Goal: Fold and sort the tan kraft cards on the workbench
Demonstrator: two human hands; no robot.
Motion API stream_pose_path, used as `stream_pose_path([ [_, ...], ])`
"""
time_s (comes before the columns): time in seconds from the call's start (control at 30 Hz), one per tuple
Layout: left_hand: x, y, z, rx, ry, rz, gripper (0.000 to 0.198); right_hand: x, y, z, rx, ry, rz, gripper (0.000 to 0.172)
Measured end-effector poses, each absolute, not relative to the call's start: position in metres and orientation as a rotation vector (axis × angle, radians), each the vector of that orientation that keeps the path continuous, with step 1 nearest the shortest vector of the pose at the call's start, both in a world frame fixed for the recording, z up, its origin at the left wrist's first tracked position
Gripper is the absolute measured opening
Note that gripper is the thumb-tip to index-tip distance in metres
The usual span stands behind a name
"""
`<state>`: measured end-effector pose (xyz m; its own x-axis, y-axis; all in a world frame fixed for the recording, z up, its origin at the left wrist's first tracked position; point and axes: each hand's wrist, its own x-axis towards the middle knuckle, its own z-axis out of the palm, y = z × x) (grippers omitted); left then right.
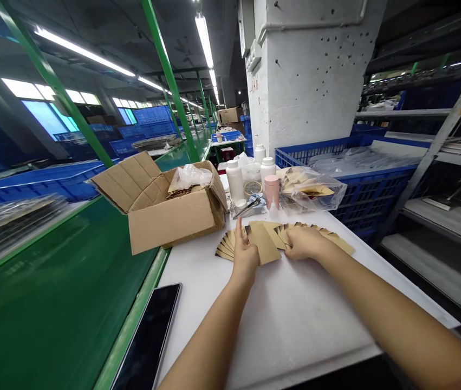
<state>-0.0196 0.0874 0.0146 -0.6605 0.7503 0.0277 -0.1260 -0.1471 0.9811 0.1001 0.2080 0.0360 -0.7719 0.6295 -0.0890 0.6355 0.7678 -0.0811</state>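
Observation:
Small brown kraft paper envelopes [263,244] lie fanned out across the white tabletop in front of me. My left hand [245,254] stands on edge among them with its fingers stretched out, touching the left part of the fan. To its left, several overlapping envelopes [226,246] show dark corners. My right hand [304,242] is closed over the right part of the fan, its fingertips curled down at an envelope's edge. More envelopes [338,241] spread out beyond that hand. The right palm and part of its fingers hide what lies beneath.
An open cardboard box [173,219] stands at the left, beside a green conveyor belt [92,271]. Bottles, a pink jar [271,190] and a plastic bag of envelopes [311,189] stand behind. A phone [149,336] lies front left. A blue crate [352,189] and shelving flank the right.

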Motion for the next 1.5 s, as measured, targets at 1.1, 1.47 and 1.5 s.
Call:
stream_pose_path([
  [1.1, -0.016, 0.09, -0.004, 1.072, 2.1, 1.323, 0.054, 0.096, 0.204, 0.038, 1.006, 2.859, -0.131, 0.025],
  [1.47, -0.017, 0.087, 0.002, 1.202, 2.187, 1.354, 0.056, 0.101, 0.215, 0.039, 0.946, 2.872, -0.216, 0.014],
  [1.5, -0.018, 0.087, 0.0, 1.202, 2.181, 1.376, 0.055, 0.102, 0.218, 0.039, 0.922, 2.877, -0.248, 0.013],
])
